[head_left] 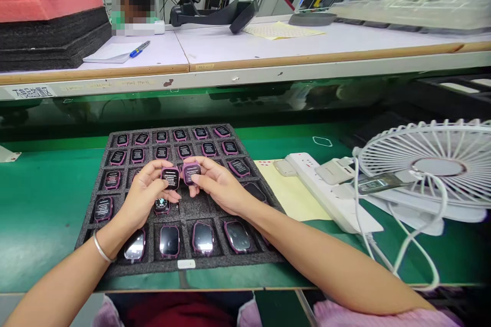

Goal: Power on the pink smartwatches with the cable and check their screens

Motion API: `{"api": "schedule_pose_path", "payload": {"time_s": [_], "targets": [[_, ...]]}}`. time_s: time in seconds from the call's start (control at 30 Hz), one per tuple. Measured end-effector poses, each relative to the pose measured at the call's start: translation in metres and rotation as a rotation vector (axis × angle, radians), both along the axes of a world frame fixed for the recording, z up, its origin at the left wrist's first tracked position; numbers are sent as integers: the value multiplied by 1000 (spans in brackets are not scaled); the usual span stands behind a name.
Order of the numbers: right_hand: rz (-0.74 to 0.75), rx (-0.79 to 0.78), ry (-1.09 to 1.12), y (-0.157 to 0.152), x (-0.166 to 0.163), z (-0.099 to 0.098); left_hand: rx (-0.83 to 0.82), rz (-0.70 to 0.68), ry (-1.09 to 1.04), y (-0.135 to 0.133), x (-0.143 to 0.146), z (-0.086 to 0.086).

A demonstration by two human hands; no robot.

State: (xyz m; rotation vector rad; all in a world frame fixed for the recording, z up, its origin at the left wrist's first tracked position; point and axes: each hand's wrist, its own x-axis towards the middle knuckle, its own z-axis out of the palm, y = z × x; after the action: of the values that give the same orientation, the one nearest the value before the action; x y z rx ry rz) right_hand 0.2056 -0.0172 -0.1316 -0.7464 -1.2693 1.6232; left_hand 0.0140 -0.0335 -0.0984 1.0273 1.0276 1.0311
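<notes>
My left hand [148, 189] grips a purple-framed smartwatch [170, 178] without a strap, thumb at its lit screen. Close beside it, my right hand [215, 186] pinches a second purple smartwatch [191, 172], whose screen also shows lines of text. Both are held just above a dark grey foam tray [183, 235] with square compartments. Several more watches lie in the tray. Those in the back rows show text, while a front-row watch [169, 241] has a dark, reflective screen. Under my left fingers, one watch [161, 206] displays a round dial.
Right of the tray are a yellow sheet [295, 199], a white power strip [326, 194], looping cables and a white fan [429, 163]. A raised shelf [238, 59] runs across the back, bearing foam sheets [49, 5] and a black headset [215, 13]. A person sits beyond.
</notes>
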Motion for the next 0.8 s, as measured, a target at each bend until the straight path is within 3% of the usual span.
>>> {"api": "schedule_pose_path", "payload": {"time_s": [0.8], "targets": [[7, 82, 6, -1, 2, -3, 69, 1, 1, 1, 0, -6]]}}
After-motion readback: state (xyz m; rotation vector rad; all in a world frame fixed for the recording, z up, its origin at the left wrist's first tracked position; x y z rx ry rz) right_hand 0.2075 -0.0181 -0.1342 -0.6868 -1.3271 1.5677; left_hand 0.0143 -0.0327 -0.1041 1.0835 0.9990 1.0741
